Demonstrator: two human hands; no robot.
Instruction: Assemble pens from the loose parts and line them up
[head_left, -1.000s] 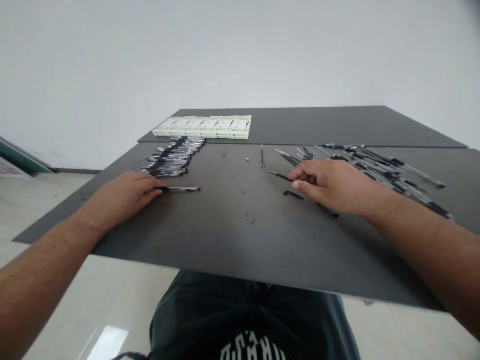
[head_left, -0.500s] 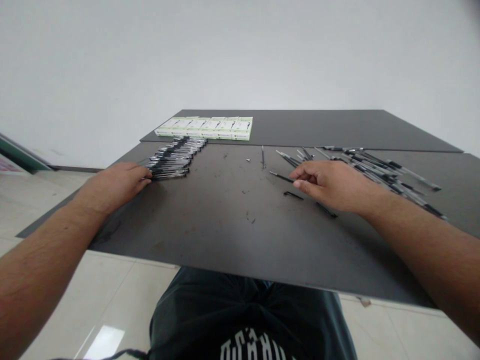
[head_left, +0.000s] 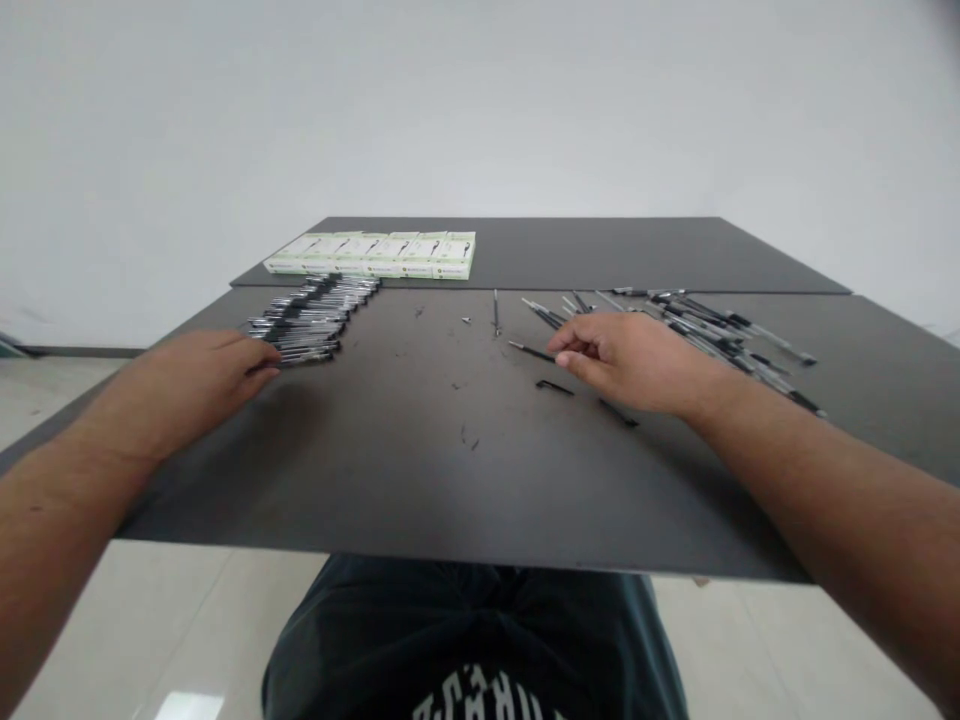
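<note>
Pens [head_left: 311,315] in a row at frame left, under fingertips of left hand [head_left: 199,388], grip there impossible to tell; thin dark rod [head_left: 531,350] pinched in right hand [head_left: 630,360], right of centre; broad tabletop [head_left: 405,470] between, down to near edge [head_left: 450,559], lower centre.

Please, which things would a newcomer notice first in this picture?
Probably the neat row of pens on the left, with the left hand at its near end. Opposite, the right hand touches a thin dark rod, with scattered pens nearby. Pale boxes lie behind the row.
</note>
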